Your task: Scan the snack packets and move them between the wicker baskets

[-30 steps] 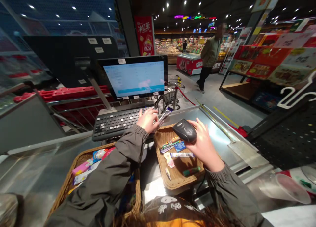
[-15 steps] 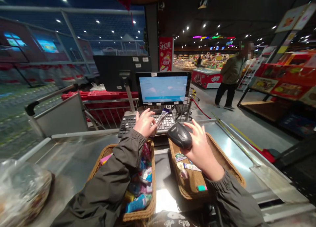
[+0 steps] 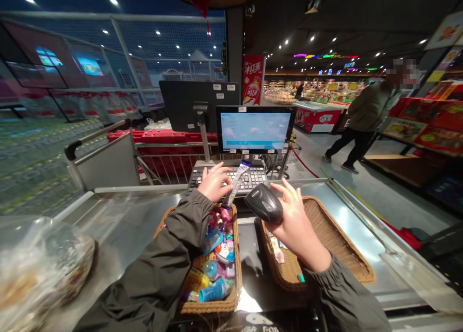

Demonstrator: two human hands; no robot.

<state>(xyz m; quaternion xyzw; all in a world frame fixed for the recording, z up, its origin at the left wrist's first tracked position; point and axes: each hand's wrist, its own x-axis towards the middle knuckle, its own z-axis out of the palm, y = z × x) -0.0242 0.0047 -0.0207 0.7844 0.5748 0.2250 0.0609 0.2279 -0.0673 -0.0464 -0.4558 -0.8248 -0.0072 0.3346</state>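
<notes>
My left hand is over the near left part of the keyboard, closed on a slim white packet with purple ends. The packet slants upward beside my thumb. In my right hand is a black barcode scanner, its head pointing left towards the packet. Below my left forearm stands a wicker basket filled with several small colourful packaged items. A second wicker basket sits under my right hand, with a few small packets in its left part.
A lit monitor stands behind the keyboard, with a dark display to its left. A clear plastic bag with contents lies on the metal counter at left. A person walks beyond the counter on the right.
The view has swung slightly left, so the scene sits farther right. The packet is seen more clearly beside my left hand. The person in the background has stepped to the right.
</notes>
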